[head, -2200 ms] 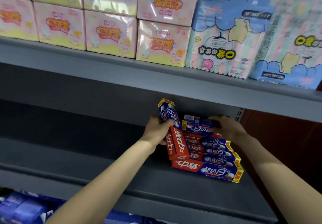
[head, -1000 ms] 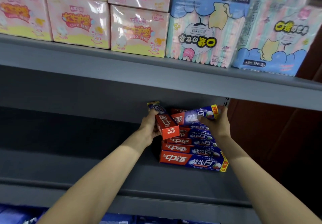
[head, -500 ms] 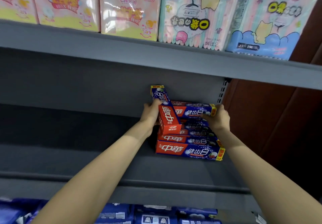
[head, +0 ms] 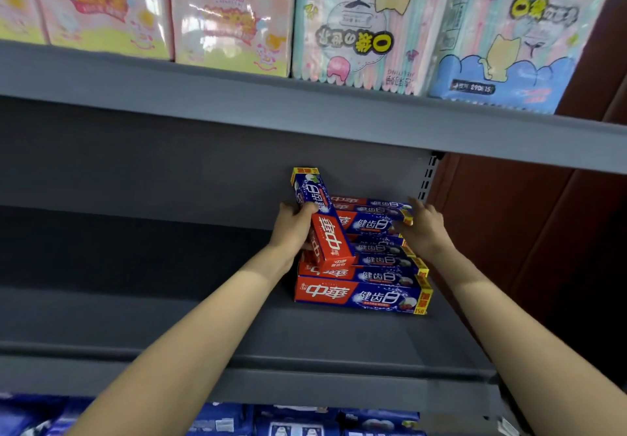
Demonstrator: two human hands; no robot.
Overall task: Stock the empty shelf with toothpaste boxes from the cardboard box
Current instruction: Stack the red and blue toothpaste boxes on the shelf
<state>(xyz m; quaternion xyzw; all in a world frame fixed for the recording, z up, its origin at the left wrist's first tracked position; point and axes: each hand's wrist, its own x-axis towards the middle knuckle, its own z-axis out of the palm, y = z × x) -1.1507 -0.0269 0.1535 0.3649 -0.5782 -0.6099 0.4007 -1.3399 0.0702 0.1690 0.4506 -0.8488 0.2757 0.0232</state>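
At the upper left of the frame we see pink-and-yellow plastic-wrapped tissue packs (head: 108,8) standing on the grey metal upper shelf (head: 237,106). Below it, the grey metal middle shelf (head: 169,327) spans the frame.

Left of centre, our left hand (head: 293,228) grips one red-and-blue cardboard toothpaste box (head: 320,218): the fingers and thumb are curled round its middle. This held box is tilted, with its yellow-tipped end pointing up and to the left and its red end overlapping the left side of the stack.

At the centre, the stack of red-and-blue cardboard toothpaste boxes (head: 363,294) lies flat on the middle shelf, toward its right end, with the long sides facing us.

Right of centre, our right hand (head: 424,228) rests against the right end of the stack's upper boxes. Its fingers are extended and relaxed, and it grasps nothing.

At the upper right, blue-and-pastel striped soft paper packs (head: 356,21) stand on the upper shelf. Along the bottom edge, dark blue wrapped packs (head: 298,422) lie on a lower level.
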